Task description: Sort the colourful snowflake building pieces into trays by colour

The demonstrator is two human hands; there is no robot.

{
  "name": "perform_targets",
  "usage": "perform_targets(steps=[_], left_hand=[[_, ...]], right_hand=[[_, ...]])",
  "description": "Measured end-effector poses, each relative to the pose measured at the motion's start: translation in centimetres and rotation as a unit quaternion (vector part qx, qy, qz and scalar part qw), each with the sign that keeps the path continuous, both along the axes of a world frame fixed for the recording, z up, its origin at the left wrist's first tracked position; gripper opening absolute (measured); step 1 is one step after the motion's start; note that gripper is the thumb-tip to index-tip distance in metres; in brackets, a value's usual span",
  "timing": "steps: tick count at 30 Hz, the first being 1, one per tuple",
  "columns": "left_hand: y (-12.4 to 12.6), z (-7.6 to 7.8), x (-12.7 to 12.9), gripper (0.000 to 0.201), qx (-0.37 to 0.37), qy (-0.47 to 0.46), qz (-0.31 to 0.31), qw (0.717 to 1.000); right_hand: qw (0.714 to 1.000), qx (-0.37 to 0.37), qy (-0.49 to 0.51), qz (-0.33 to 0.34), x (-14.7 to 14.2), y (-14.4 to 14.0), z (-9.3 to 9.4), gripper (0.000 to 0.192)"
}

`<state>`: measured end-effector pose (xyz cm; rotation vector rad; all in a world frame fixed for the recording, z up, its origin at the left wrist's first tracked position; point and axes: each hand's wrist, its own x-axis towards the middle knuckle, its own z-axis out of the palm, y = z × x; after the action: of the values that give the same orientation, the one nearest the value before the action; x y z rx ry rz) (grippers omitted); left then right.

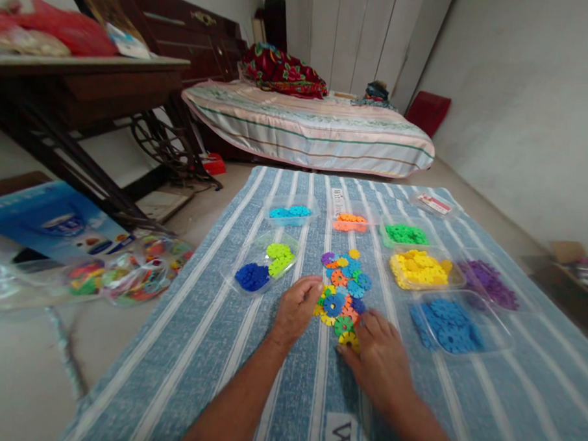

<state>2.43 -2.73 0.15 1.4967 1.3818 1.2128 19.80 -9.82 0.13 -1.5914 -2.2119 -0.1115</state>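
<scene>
A heap of mixed-colour notched plastic discs (336,305) lies mid-table between my hands. My left hand (296,306) is at the heap's left edge, its fingers curled together; what they hold, if anything, is hidden. On the other side, my right hand (383,354) reaches the near end, with the thumb and fingers closed about a yellow notched disc (348,339). A green disc (343,325) and a dark blue disc (357,305) lie beside those fingers. Orange and light blue discs make up the heap's far part.
Clear trays on the striped cloth (248,374) hold sorted discs: dark blue (252,277) and lime (280,259) at left, light blue (290,212) and orange (350,222) behind, green (406,234), yellow (419,269), purple (491,283) and blue (448,325) at right. A bed (312,127) stands beyond.
</scene>
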Motion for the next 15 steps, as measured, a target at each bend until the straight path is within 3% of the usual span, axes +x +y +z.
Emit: perform_targets(steps=[6, 10, 13, 15], left_hand=[[0.0, 0.0, 0.1, 0.024, 0.001, 0.014, -0.002, 1.0], [0.1, 0.1, 0.0, 0.023, 0.008, 0.014, -0.003, 1.0], [0.1, 0.2, 0.0, 0.023, 0.009, 0.017, -0.005, 1.0], [0.1, 0.2, 0.0, 0.024, 0.008, 0.024, -0.01, 1.0]], right_hand=[[0.999, 0.007, 0.041, 0.001, 0.2, -0.4, -0.4, 0.021], [0.996, -0.028, 0.086, 0.024, 0.2, -0.1, 0.3, 0.001], [0.992, -0.052, 0.109, 0.031, 1.1, 0.9, 1.7, 0.016], [0.995, -0.016, 0.099, 0.01, 2.6, 2.2, 3.2, 0.019]])
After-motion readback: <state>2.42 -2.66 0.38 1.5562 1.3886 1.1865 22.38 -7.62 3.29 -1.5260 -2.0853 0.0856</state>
